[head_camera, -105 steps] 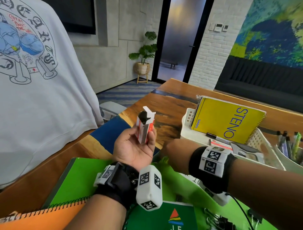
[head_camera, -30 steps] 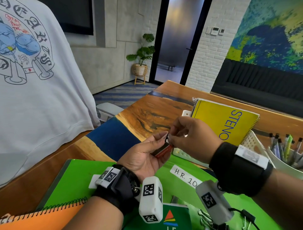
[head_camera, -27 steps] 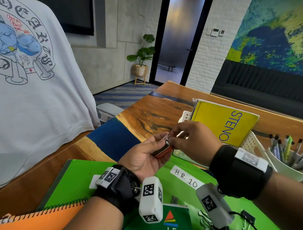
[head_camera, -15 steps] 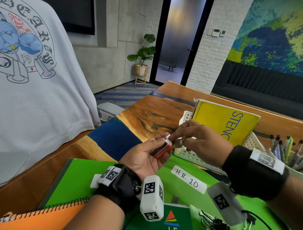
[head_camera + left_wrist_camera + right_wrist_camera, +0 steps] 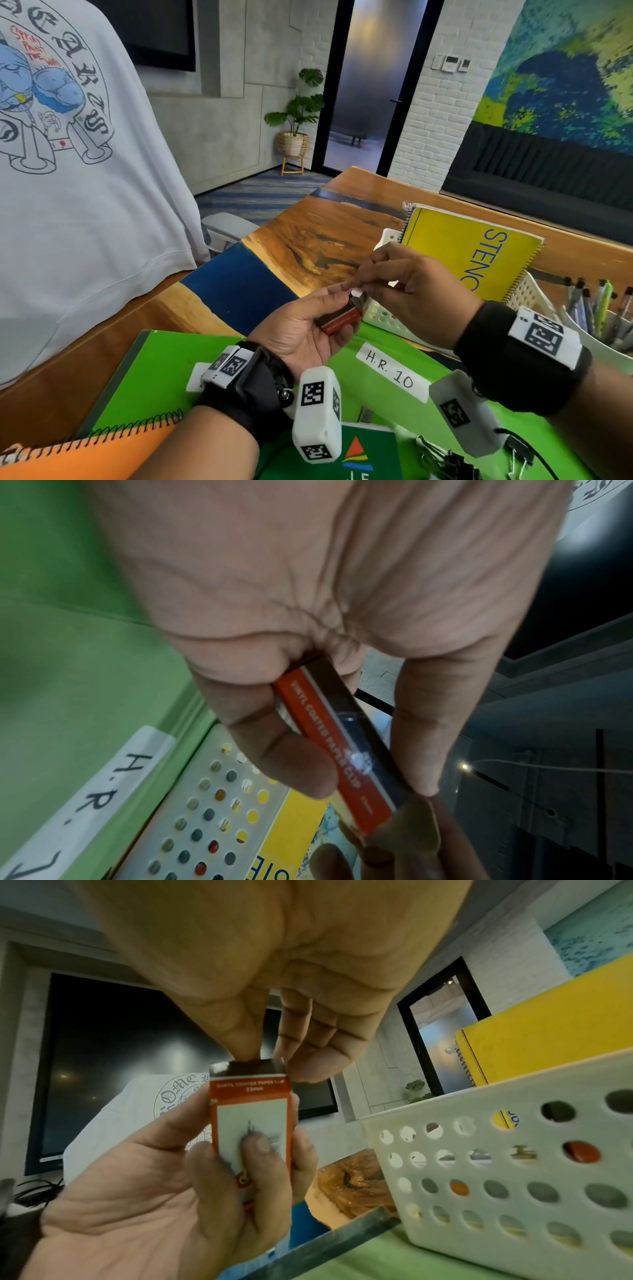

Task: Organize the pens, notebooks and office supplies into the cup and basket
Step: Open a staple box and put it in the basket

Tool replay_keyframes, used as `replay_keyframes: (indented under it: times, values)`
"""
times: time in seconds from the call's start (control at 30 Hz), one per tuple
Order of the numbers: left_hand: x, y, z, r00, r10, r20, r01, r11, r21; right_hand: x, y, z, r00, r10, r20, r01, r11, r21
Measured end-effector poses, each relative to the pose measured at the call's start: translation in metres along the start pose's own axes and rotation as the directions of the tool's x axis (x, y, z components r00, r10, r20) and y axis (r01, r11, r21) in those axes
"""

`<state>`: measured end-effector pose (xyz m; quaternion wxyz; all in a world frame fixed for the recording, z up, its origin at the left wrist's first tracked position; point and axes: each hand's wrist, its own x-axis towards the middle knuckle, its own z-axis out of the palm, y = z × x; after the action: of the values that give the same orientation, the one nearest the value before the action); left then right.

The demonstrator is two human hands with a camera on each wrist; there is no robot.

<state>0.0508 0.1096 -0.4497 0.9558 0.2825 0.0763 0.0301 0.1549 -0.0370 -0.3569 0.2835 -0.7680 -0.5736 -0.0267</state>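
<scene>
1. The left hand (image 5: 301,334) holds a small orange paper clip box (image 5: 339,317), thumb on one face and fingers curled behind, with the open end turned toward the other hand
2. The right hand (image 5: 407,291) works at that end, thumb and forefinger narrowed onto the white end flap (image 5: 357,293); in the right wrist view the fingertips (image 5: 246,1053) press on the dark top edge of the box (image 5: 251,1123)
3. The step in hand looks like closing the box before it is stowed. To do it well, brace the box with the left fingers without crushing its sides, keep the opening up so clips cannot spill, and seat the tuck fully into the slot, not merely folded over
4. The white perforated basket (image 5: 380,317) stands just beyond the hands on the wooden table (image 5: 308,240), and already holds a yellow steno notebook (image 5: 462,246) leaning upright
5. The pen cup (image 5: 596,342) sits at far right with pens standing in it
6. Still outside, nearer the person: a green folder (image 5: 154,373) labelled H.R. 10, an orange spiral notebook (image 5: 85,455) and black binder clips (image 5: 445,462)
7. A person in a white printed shirt (image 5: 85,188) stands at left
</scene>
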Motion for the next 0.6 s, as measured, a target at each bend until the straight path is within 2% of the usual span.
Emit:
replay_keyframes:
  times: [0.13, 0.3, 0.6]
  values:
    - [0.0, 0.0, -0.001, 1.0, -0.004, 0.022, 0.005, 0.999, -0.035, -0.002, -0.004, -0.005, 0.996, 0.041, 0.08, -0.055, 0.982, 0.178]
    - [-0.001, 0.001, 0.001, 0.999, -0.013, 0.047, 0.014, 1.0, -0.012, -0.001, 0.0, 0.001, 1.0, 0.009, 0.013, -0.009, 0.999, 0.04]
    - [-0.005, 0.002, 0.004, 0.999, 0.006, 0.048, -0.005, 1.0, -0.009, 0.0, 0.007, 0.011, 0.986, 0.135, -0.097, -0.113, 0.973, 0.2]
